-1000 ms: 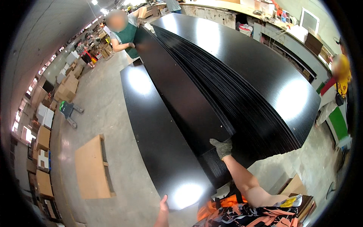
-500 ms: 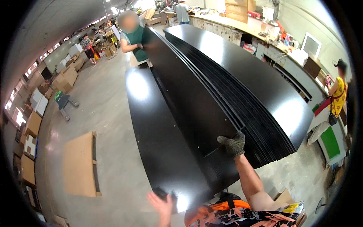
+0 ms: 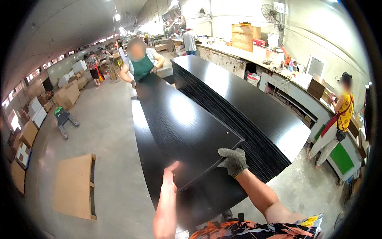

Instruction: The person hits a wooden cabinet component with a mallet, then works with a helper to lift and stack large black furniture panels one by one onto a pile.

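Note:
A long, glossy black panel lies nearly flat between me and a co-worker in a green apron, whose hands are at its far end. My right hand, in a grey knit glove, grips its near right corner. My bare left hand holds the near left corner, its fingers partly hidden by the edge. Beneath it lies another black panel, which sticks out on the left and toward me. A tall stack of black panels stands directly to the right.
On the floor at left lies a pallet topped with a brown sheet; a pallet jack stands beyond it. Cartons line the left wall. A cluttered workbench runs along the right, where a person in yellow stands.
The panel that stood tilted on edge has come down nearly flat. My left hand has moved onto its near left corner. The co-worker now leans over the far end.

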Demonstrator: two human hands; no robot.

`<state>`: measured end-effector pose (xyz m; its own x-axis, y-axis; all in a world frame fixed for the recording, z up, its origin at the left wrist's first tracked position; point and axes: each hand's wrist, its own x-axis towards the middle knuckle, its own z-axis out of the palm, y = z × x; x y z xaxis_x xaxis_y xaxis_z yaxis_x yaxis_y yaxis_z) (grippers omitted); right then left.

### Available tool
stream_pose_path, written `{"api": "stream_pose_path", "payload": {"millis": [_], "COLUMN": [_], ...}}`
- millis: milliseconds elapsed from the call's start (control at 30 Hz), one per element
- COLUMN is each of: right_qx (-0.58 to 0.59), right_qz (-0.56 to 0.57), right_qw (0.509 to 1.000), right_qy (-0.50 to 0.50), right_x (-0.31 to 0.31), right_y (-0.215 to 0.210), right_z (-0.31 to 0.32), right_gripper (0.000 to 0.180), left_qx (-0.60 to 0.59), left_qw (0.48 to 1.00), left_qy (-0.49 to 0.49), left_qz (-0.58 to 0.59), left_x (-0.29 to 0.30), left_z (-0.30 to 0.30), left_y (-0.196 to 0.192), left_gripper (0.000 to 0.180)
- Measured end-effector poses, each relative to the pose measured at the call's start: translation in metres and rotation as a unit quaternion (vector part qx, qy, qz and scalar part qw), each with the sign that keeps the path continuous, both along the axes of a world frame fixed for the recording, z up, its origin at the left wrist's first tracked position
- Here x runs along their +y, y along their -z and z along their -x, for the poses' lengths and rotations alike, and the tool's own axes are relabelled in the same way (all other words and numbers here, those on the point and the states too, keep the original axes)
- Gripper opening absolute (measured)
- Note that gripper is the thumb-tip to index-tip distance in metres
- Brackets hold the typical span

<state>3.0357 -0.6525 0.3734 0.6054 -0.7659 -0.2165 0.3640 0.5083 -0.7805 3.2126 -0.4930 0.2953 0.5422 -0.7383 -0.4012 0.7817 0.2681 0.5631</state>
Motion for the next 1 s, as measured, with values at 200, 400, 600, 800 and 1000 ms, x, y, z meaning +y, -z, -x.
{"api": "stream_pose_path", "payload": {"millis": [200, 400, 600, 800, 1000], "right_qx": [-0.060, -0.006, -0.020, 0.027, 0.097], "right_qz": [-0.036, -0.132, -0.249, -0.354, -0.368], "right_qw": [0.997, 0.990, 0.956, 0.912, 0.897], "right_qy": [-0.010, -0.047, -0.155, -0.204, -0.226], "right_x": [0.018, 0.067, 0.101, 0.118, 0.131], "right_y": [0.011, 0.056, 0.152, 0.212, 0.202], "right_z": [0.012, 0.031, 0.036, 0.038, 0.041], "right_gripper": [0.023, 0.027, 0.022, 0.025, 0.025], "left_qx": [-0.005, -0.013, 0.028, 0.034, 0.055], "left_qw": [0.995, 0.980, 0.973, 0.974, 0.974], "left_qy": [0.002, -0.046, -0.040, -0.019, 0.008], "left_qz": [-0.097, -0.191, -0.225, -0.225, -0.222], "left_x": [0.036, 0.083, 0.133, 0.156, 0.171], "left_z": [0.028, 0.040, 0.030, 0.024, 0.023], "left_y": [-0.060, -0.022, 0.032, 0.099, 0.132], "left_gripper": [0.040, 0.025, 0.028, 0.033, 0.038]}}
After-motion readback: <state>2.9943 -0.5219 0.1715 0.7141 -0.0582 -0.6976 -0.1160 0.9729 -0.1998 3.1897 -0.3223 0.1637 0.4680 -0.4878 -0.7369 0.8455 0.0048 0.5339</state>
